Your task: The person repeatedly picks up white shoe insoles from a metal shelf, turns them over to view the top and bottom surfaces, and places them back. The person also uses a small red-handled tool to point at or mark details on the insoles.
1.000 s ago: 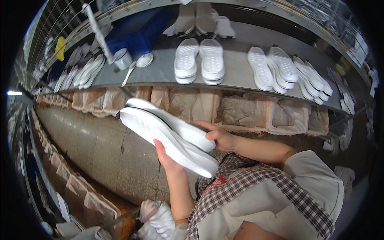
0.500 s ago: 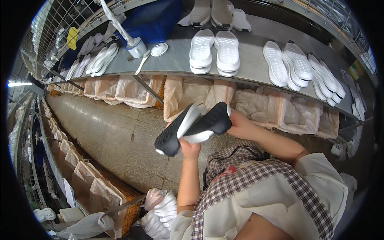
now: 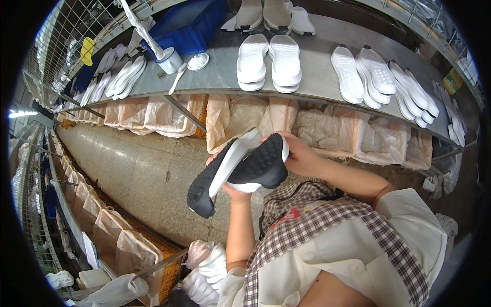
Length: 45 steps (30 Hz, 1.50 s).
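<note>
A pair of shoe soles is in my hands in front of my apron, both with black knobbly tread and white sidewalls. My left hand [image 3: 237, 195] is closed from below around the left sole [image 3: 207, 181], and its fingertips show at the far edge. My right hand [image 3: 298, 155] grips the outer end of the right sole [image 3: 265, 159], its thumb side along the white edge. The two soles lean against each other at an angle, tread sides facing up and outward. Most of my left fingers are hidden behind them.
Stacked white soles [image 3: 285, 60] stand on the metal shelf [image 3: 317, 71] ahead, with more white soles [image 3: 381, 71] to the right. A cup [image 3: 171, 60], a brush [image 3: 177, 78] and a blue crate [image 3: 186, 28] are at the left. Lined baskets [image 3: 332, 130] sit underneath; others [image 3: 123, 233] line the left.
Both soles have tilted so that more of their black tread shows. The left one has swung slightly down and left. My right hand has come a little inward along its sole.
</note>
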Each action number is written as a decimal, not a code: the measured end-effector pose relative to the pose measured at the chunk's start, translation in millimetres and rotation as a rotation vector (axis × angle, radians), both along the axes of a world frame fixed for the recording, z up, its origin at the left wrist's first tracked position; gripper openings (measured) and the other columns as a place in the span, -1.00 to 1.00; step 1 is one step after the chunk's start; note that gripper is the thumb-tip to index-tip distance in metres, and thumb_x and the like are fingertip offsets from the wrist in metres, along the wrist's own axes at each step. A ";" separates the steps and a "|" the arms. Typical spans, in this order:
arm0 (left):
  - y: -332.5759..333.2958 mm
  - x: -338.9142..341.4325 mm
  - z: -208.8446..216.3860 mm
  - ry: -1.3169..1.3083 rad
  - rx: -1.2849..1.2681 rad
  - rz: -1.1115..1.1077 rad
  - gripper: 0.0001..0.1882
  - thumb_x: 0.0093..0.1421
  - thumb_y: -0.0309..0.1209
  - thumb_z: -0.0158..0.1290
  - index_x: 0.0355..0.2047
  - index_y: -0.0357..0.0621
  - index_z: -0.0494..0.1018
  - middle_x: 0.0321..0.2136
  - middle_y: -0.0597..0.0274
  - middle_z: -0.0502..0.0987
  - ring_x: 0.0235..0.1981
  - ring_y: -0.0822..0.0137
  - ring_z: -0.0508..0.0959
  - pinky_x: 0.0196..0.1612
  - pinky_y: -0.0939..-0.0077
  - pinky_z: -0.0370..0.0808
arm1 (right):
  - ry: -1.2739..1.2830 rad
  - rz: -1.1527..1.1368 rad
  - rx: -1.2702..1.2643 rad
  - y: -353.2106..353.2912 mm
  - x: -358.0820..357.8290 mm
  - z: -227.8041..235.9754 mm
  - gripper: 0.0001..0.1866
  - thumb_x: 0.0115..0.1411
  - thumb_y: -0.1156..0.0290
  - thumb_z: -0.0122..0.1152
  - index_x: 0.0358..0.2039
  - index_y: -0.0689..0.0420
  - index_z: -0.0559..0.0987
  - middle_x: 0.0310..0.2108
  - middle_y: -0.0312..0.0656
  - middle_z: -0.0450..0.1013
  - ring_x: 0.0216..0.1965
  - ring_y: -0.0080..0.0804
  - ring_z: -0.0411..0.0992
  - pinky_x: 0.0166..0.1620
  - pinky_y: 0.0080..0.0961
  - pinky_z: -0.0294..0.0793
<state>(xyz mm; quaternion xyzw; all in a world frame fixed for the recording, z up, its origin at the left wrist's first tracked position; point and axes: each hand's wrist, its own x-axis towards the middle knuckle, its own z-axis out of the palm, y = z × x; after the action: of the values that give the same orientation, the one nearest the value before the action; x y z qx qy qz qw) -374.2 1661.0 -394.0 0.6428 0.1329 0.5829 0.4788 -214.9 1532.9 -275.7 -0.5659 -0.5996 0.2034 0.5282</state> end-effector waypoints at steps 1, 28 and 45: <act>0.5 -0.6 -3.5 -0.032 0.011 0.012 -0.36 0.17 -0.20 -0.05 0.17 -0.21 0.04 0.07 0.08 0.19 0.09 0.15 0.27 0.16 0.22 0.19 | 0.004 -0.005 -0.001 -0.5 -0.3 -0.6 -0.58 0.09 0.49 0.20 -0.02 0.20 0.40 -0.04 -0.05 0.35 0.03 -0.15 0.30 0.06 -0.36 0.27; -21.6 22.3 10.4 -0.244 -0.308 -0.003 -0.43 0.05 -0.23 0.07 0.00 -0.33 0.25 -0.08 0.04 0.40 -0.02 0.17 0.38 0.12 0.25 0.22 | 0.012 -0.049 -0.047 -10.6 6.0 2.6 -0.55 0.01 0.66 0.17 -0.03 0.17 0.43 -0.01 -0.17 0.34 0.04 -0.31 0.31 0.05 -0.44 0.31; -24.8 45.5 35.9 -0.007 -0.014 0.018 -0.19 0.04 0.21 0.02 -0.04 -0.36 0.28 -0.13 0.06 0.36 -0.08 0.18 0.37 0.00 0.30 0.32 | 0.369 -0.328 -0.072 -15.8 34.6 -4.0 -0.67 0.25 0.30 0.01 -0.10 0.28 0.36 -0.17 -0.05 0.37 -0.11 -0.33 0.37 -0.09 -0.41 0.41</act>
<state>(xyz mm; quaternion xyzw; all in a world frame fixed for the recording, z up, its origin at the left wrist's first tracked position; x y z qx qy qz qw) -328.8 1636.2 -358.1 0.6362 0.1409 0.5886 0.4785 -180.3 1517.2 -279.8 -0.6275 -0.3855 0.2358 0.6341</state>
